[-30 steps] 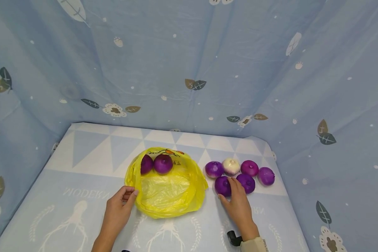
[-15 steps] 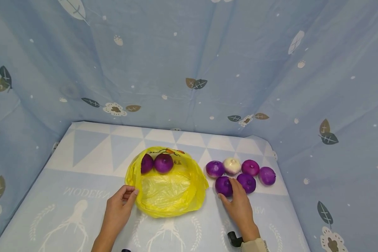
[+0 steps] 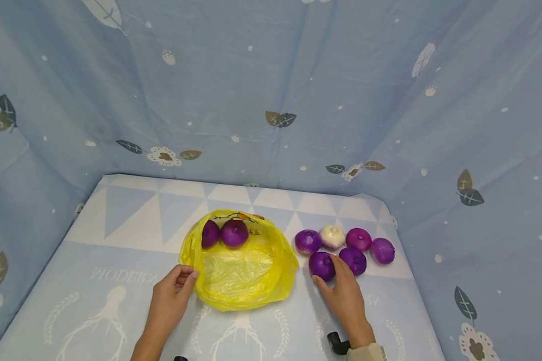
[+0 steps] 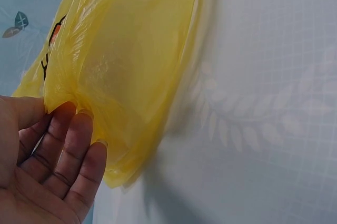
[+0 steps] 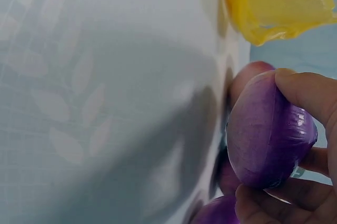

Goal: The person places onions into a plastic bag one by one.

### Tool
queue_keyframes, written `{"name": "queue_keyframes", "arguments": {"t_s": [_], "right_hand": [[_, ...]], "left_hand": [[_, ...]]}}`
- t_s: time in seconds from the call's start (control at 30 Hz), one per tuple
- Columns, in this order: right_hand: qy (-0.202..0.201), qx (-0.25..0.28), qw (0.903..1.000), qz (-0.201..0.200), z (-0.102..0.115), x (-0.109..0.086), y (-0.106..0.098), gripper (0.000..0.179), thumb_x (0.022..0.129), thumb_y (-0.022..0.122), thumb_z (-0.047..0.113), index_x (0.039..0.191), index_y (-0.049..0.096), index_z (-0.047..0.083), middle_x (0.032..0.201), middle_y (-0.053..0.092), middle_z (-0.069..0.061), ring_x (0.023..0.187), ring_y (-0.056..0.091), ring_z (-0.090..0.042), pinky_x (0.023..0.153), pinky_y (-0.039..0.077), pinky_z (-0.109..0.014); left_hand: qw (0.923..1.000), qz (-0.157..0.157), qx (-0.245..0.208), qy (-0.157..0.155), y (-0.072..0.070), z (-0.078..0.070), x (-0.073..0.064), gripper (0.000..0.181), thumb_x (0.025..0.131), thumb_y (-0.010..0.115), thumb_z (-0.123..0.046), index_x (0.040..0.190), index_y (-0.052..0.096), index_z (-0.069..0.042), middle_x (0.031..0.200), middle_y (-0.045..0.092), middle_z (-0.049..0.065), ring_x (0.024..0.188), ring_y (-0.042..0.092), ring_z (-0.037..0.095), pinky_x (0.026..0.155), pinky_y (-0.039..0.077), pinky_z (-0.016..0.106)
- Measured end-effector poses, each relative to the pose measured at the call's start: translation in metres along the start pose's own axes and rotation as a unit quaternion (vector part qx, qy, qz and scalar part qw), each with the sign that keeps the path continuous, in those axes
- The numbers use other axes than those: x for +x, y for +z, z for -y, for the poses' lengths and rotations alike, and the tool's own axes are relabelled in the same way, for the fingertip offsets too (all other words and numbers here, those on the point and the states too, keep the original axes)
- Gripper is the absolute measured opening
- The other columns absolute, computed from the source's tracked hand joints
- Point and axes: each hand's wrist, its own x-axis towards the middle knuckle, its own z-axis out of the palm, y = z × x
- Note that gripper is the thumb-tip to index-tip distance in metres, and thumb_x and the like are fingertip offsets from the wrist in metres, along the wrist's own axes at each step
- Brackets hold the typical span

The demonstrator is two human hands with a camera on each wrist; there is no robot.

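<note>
My left hand pinches the left rim of a yellow plastic bag, whose mouth faces me. Thumb and fingertips meet on the thin film in the left wrist view. Two purple onions lie inside the bag at its back left. To the bag's right, my right hand grips a purple onion between thumb and fingers. The right wrist view shows that same onion held from its sides, with parts of other onions behind and below it.
Several more onions stand close around the held one: purple ones and a white one. A black elbow-shaped piece lies beside the right wrist. A patterned blue curtain encloses the table at the back and sides.
The view has shifted very slightly. Both hands, the bag and the onions stay practically where they were, with the right hand still on the same onion.
</note>
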Motion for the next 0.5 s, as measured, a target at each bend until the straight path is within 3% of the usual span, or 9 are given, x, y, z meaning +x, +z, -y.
{"name": "queue_keyframes", "arguments": {"t_s": [0.5], "right_hand": [[-0.052,0.001,0.9977,-0.044,0.018,0.001,-0.015,0.076,0.082,0.094,0.023,0.142,0.056,-0.002,0.141,0.06,-0.022,0.129,0.058,-0.041,0.107,0.046,-0.057]], "left_hand": [[1.0,-0.006,-0.005,0.0,0.001,-0.001,-0.001,0.016,0.106,0.067,-0.023,0.109,0.07,-0.008,0.095,0.071,0.003,0.086,0.063,0.016,0.072,0.055,0.023]]}}
